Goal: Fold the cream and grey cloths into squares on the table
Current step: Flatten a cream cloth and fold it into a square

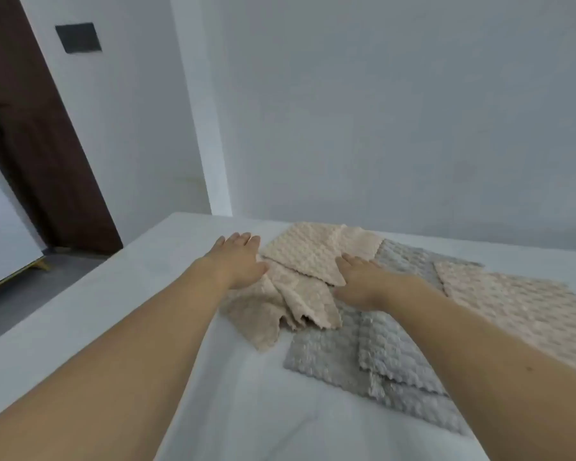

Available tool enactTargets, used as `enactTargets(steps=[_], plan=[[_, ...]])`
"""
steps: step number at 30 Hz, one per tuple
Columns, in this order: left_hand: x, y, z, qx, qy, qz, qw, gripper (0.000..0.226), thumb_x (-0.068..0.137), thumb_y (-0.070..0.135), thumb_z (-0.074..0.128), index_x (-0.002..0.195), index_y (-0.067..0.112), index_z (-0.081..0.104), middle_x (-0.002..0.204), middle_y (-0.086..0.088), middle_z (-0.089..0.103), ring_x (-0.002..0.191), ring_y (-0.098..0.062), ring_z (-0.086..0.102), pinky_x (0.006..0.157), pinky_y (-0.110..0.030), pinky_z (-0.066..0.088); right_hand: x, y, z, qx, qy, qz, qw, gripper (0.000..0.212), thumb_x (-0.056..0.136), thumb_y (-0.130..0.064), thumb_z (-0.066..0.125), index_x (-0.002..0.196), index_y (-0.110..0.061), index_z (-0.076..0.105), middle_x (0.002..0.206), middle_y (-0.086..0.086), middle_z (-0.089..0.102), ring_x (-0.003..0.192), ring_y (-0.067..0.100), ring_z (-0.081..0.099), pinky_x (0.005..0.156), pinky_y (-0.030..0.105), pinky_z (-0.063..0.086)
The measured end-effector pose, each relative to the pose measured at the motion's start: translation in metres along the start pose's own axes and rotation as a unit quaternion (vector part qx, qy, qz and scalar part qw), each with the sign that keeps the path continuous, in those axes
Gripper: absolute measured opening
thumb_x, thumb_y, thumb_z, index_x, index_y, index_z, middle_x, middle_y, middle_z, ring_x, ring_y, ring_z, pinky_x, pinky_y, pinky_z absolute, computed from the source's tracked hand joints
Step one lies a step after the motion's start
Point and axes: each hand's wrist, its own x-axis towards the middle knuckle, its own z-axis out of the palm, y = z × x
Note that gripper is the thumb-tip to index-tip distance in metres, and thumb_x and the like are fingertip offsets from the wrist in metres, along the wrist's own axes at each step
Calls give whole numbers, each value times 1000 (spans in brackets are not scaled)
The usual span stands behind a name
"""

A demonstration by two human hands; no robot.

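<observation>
Several textured cloths are lying overlapped on the white table (187,377), which is filling the lower view. The largest, a cream cloth (526,307), is spreading flat at the right edge, partly under my right forearm. Grey cloths (363,357) are lying flat in front of me, their scalloped edges stacked unevenly. A rumpled cream cloth (280,311) is bunching left of centre, and a flatter cream cloth (316,251) is overlapping it at the far side.

I am resting my left hand (240,261) with straight fingers, palm down, at the far left edge of the rumpled cloth, gripping nothing. I am laying my right hand (363,281) flat, fingers extended, on the near corner of the flatter cream cloth.

Judgement: none is yet squared. I am advising smoothing the top cream cloth outward with both palms, separating it from the rumpled one beneath, then aligning scalloped edges before creasing; otherwise wrinkles will carry into the fold.
</observation>
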Motion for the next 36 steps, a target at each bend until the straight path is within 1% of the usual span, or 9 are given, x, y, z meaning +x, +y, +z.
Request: enactTargets(steps=[5,8,12,15,18,21,25,30,36], plan=[[-44,3,44,-68,-30,32,997,47,94,27,48,141,19,45,150,-4,40,132,-23,42,104,-34,37,-26,-10,56,4,3,-16,1000,70,98,-33,41,155,-19,3,163,1,-1,149,24,5,120,41,11],[-57,3,56,-94,-53,35,994,42,92,26,52,134,21,53,137,1,52,119,-18,51,94,-29,42,-27,-12,65,-6,20,-16,1000,70,95,-30,44,154,-19,10,162,1,7,147,26,15,118,45,20],[-55,6,77,-142,-44,25,988,41,88,48,59,119,21,56,116,2,58,101,-17,56,86,-34,48,-11,-26,77,-13,34,-32,999,65,92,-26,50,151,-16,23,156,5,24,140,28,30,112,41,30],[-43,11,98,-106,0,27,994,31,79,59,62,84,30,53,92,6,55,81,-13,54,62,-30,41,13,-32,89,-36,62,-36,997,52,89,-25,53,139,-16,40,143,7,42,129,29,41,105,39,36],[-29,13,115,-54,79,25,995,33,77,56,56,95,28,55,102,3,56,96,-20,56,69,-31,43,35,-30,97,-50,109,-27,992,31,88,-21,52,119,-17,52,123,6,51,116,28,48,88,36,40],[-17,12,126,-13,124,40,991,26,88,32,47,109,18,55,112,-4,61,102,-28,58,74,-34,43,46,-29,99,-28,159,-20,987,18,85,-11,50,101,-16,59,108,5,56,104,28,54,77,33,41],[-8,-4,110,-102,95,-20,990,20,84,16,45,93,21,62,106,-3,66,97,-27,60,75,-32,46,45,-32,80,143,204,37,968,14,87,-6,42,83,-12,54,85,7,61,78,28,59,62,34,48],[-32,-17,51,-173,132,-68,974,12,76,3,44,80,11,53,93,-12,63,78,-28,54,60,-31,37,12,-47,32,262,262,8,929,23,88,-5,37,66,-9,46,62,6,49,52,20,40,46,26,30],[-97,-10,-38,-244,186,-46,951,20,72,-1,40,61,14,32,61,-4,36,59,-23,34,55,-35,25,-62,-68,-37,403,292,-14,867,17,82,-4,40,66,-11,37,60,3,32,54,18,25,49,26,20]])
